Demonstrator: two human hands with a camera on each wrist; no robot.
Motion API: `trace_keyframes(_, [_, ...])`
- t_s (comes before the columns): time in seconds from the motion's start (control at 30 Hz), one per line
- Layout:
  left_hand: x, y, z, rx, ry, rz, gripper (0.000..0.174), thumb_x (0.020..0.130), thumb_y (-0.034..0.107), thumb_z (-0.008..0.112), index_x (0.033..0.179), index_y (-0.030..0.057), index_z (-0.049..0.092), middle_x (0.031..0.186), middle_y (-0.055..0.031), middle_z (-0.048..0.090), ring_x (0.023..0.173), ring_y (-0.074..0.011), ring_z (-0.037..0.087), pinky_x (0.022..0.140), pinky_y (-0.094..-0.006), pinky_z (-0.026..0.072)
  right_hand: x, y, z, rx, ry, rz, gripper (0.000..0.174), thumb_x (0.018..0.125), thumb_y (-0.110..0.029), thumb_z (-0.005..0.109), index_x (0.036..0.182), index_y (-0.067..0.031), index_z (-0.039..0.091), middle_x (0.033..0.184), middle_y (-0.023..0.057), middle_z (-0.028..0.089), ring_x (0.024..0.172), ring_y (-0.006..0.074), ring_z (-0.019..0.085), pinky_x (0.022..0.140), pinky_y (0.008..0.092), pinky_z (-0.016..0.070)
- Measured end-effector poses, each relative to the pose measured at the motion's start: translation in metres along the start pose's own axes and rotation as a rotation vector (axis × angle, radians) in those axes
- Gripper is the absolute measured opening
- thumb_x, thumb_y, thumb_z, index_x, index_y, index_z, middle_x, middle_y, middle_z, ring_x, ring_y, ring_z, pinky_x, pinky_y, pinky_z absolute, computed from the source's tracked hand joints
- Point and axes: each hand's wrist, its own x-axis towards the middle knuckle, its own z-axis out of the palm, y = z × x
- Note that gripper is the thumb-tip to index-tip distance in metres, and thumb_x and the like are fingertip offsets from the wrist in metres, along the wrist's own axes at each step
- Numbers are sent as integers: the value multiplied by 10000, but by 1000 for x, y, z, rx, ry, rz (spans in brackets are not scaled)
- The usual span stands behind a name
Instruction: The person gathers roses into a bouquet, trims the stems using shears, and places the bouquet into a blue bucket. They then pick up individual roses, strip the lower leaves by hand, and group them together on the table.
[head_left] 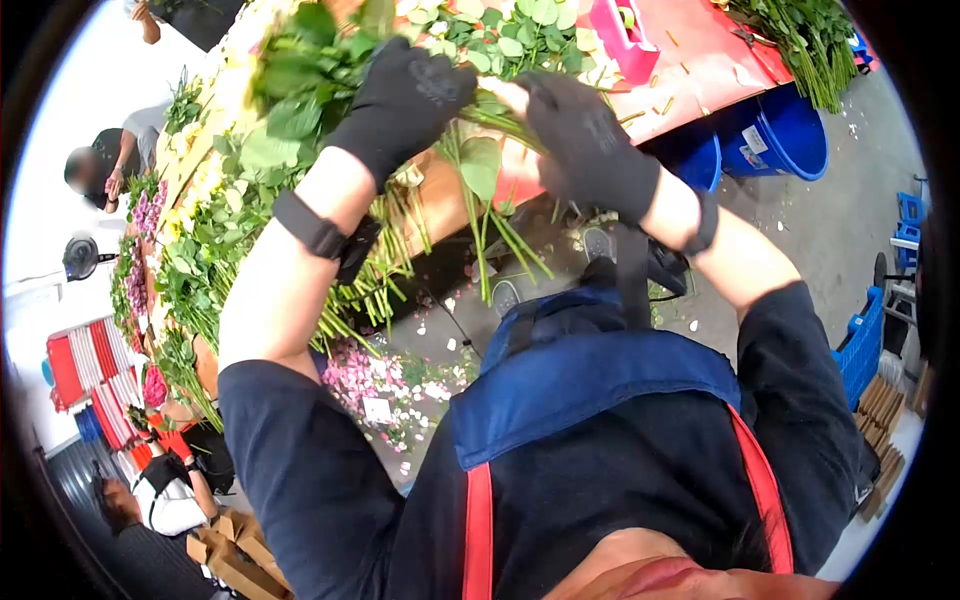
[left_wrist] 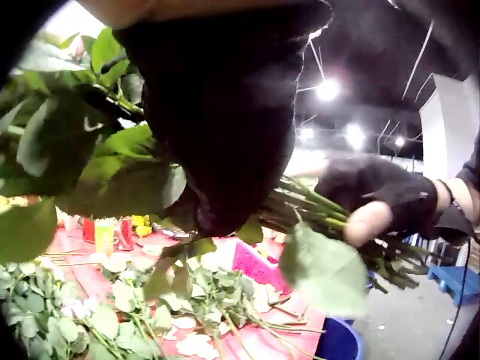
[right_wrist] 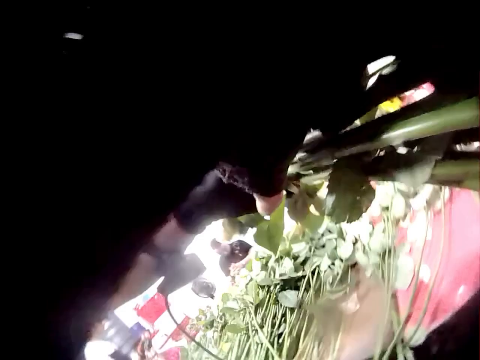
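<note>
Head view. Left hand, black-gloved (head_left: 415, 90): fingers curled round a bundle of long, leafy green stems (head_left: 498, 118). Right hand, black-gloved (head_left: 585, 140): closed round the same bundle, nearer its bare ends. Bundle: held aloft across the near edge of a red-covered wooden worktop (head_left: 690, 90). Loose leafy green cuttings (head_left: 375, 285) project over that edge; a sleeve brushing them could probably tip some onto the grey floor (head_left: 790, 240).

Left wrist view. Stems fan out unevenly past the right hand; if its grip slackens, outer ones may slip free. One broad pale-green leaf (left_wrist: 322, 270) hangs below the bundle, liable to catch or tear if pulled through the fingers.

Right wrist view. Largely black; finger placement cannot be told. Thick stems pass close to the lens. Likely hazard: bruised stems, from squeezing too hard.
</note>
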Motion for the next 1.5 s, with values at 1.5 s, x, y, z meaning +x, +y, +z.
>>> trace_keyframes(1.5, [269,139,58,-699,-309,-240,325,757,448,649,800,126,636,630,-121,605,614,-288,634,527,-399,470,-123,328,-31,474,-55,144,324,877,-138,596,1183,-31,594,1188,81,612,1024,179,583,833,317,492])
